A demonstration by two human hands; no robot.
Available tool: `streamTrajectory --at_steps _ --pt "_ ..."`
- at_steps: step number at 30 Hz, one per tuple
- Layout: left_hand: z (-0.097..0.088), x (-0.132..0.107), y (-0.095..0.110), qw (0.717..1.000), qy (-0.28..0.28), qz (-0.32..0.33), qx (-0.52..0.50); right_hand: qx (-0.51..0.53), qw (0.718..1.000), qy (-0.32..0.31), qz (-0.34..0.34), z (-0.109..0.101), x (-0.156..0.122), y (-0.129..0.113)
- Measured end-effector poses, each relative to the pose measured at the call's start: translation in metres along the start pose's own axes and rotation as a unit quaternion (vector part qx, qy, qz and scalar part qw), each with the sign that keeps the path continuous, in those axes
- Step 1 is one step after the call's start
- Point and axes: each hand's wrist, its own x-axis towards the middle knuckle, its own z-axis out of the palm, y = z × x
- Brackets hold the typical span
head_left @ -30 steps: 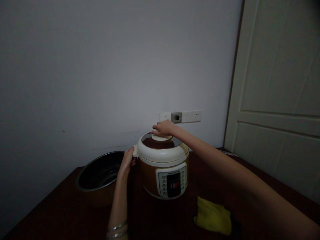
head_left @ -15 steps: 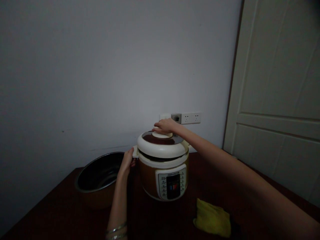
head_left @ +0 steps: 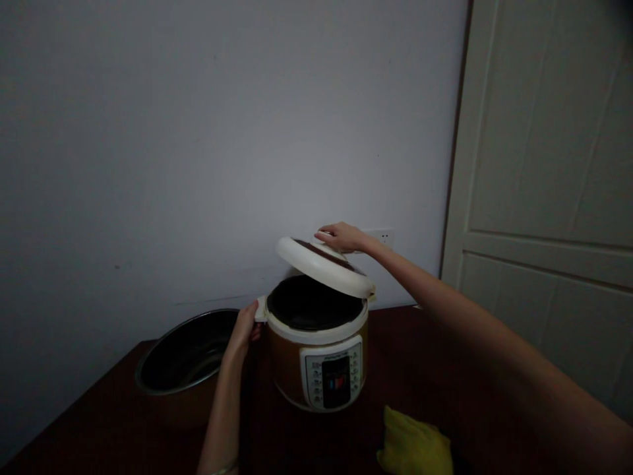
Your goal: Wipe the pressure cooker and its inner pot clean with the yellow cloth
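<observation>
An electric pressure cooker [head_left: 284, 363] with a brown body, white rim and front button panel stands on the dark table. Its white and brown lid [head_left: 316, 264] is tilted up, the left side raised and the right side at the rim. My right hand [head_left: 342, 237] is closed round the knob on top of the lid. My left hand [head_left: 246, 324] grips the white side handle [head_left: 261, 309] on the cooker's left. Inside, the cooker looks dark, and its bottom cannot be made out.
Left of the cooker sits a large dark inner pot [head_left: 182, 392] with a metal rim. A yellow cloth [head_left: 415, 443] lies on the table [head_left: 316, 442] at front right. Behind are the wall, a socket [head_left: 384, 237] and a pale door [head_left: 539, 198] at right.
My right hand has lifted the lid's left side, tilting it to the right and uncovering the cooker's dark inside. My left hand stays at the side handle. The view has shifted slightly.
</observation>
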Motion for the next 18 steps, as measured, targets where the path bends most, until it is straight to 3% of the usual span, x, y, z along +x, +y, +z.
streamTrajectory --at_steps 8,18 --pt "0.0 -0.003 0.0 1.0 0.002 0.011 -0.006 0.107 0.989 0.079 0.063 -0.015 -0.015 0.03" --pt "0.0 -0.006 0.003 1.0 0.002 0.009 -0.003 0.201 0.951 0.188 0.14 -0.024 -0.038 0.07"
